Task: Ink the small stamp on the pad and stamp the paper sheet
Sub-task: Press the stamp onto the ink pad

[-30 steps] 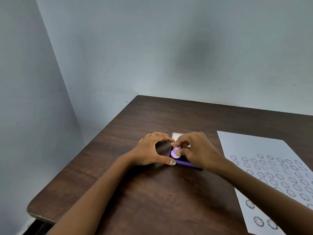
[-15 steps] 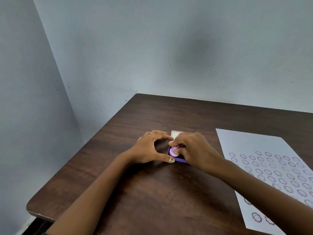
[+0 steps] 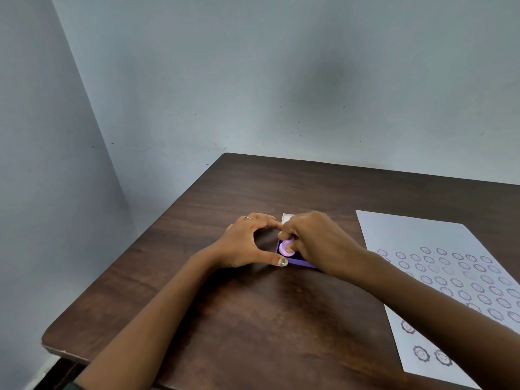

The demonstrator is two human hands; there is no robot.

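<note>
A small round lilac stamp (image 3: 286, 247) stands on the purple ink pad (image 3: 302, 262) near the table's middle. My right hand (image 3: 315, 240) pinches the stamp from above and covers most of the pad. My left hand (image 3: 247, 242) braces the pad's left side, thumb at its near corner and forefinger at its far corner. A white open lid (image 3: 287, 218) peeks out behind the hands. The white paper sheet (image 3: 422, 237) lies to the right, carrying several rows of round flower-shaped stamp prints.
The dark wooden table (image 3: 253, 319) stands in a corner between two pale blue walls (image 3: 253, 80). Its left edge and near-left corner are close to my left forearm.
The view has shifted slightly. My right hand stays on the stamp over the pad, and more of the pad's near edge shows than half a second ago. My left hand keeps its hold.
</note>
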